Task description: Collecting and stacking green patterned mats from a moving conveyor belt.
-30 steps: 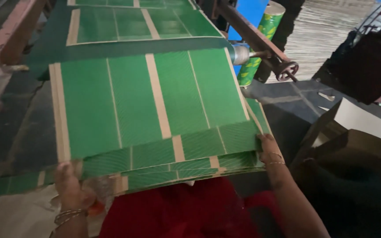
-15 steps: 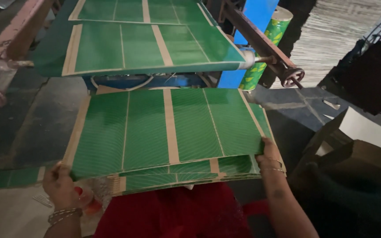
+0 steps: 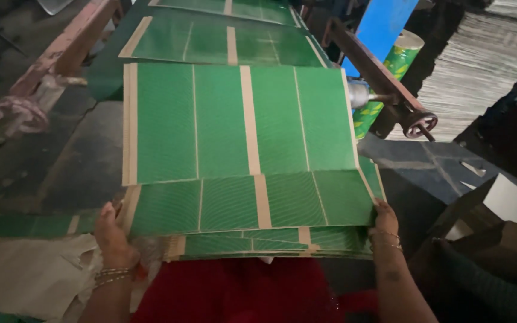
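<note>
The left hand (image 3: 113, 234) clamps the stack of green printed sheets (image 3: 252, 206) at its eight o'clock corner; the right hand (image 3: 384, 220) grips the four o'clock corner. A fresh sheet (image 3: 240, 122) lies at twelve o'clock, overlapping the stack. Judging by this, sheets are being gathered; squaring the edges calls for even pressure from both hands.

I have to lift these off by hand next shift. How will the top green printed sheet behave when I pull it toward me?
The top green sheet looks thin yet fairly stiff: it lies flat. Its creases may let it fold. It will probably slide easily over the stack held by the left hand and right hand.
</note>
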